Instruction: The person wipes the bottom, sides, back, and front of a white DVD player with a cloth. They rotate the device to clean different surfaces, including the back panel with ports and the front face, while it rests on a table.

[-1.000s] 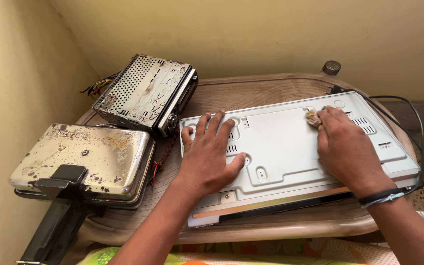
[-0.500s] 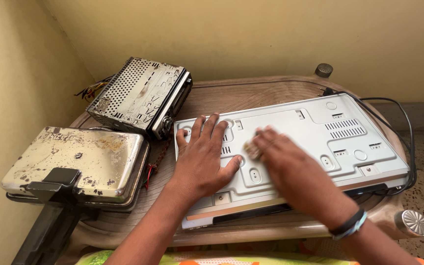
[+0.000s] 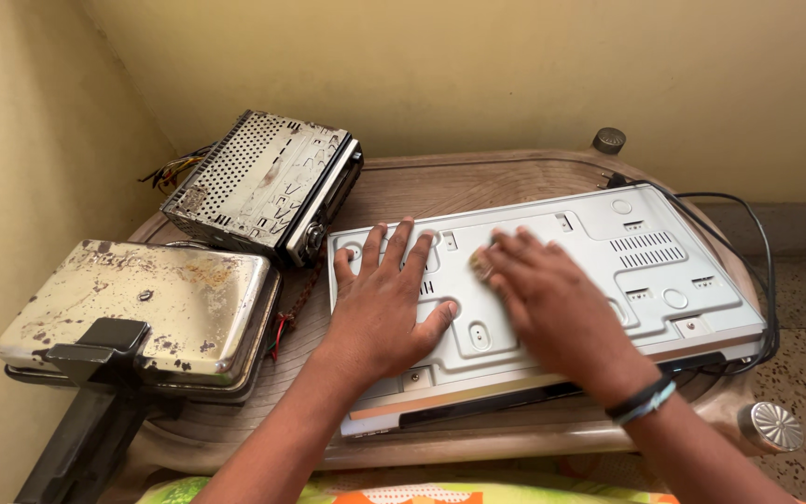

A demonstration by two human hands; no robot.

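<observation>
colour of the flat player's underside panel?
Light grey metal panel, seen in the head view.

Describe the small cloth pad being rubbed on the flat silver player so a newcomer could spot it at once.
On the brown table, find the flat silver player lying underside up. On its left half rest two hands; the cloth pad peeks out under the fingertips of the right hand. It is the only soft, tan scrap there, unlike the grey metal around it.

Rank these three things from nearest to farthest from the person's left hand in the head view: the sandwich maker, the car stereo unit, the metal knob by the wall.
From the left hand:
1. Car stereo unit, behind, to its left.
2. Sandwich maker, far left.
3. Metal knob, rear right by the wall.
</observation>
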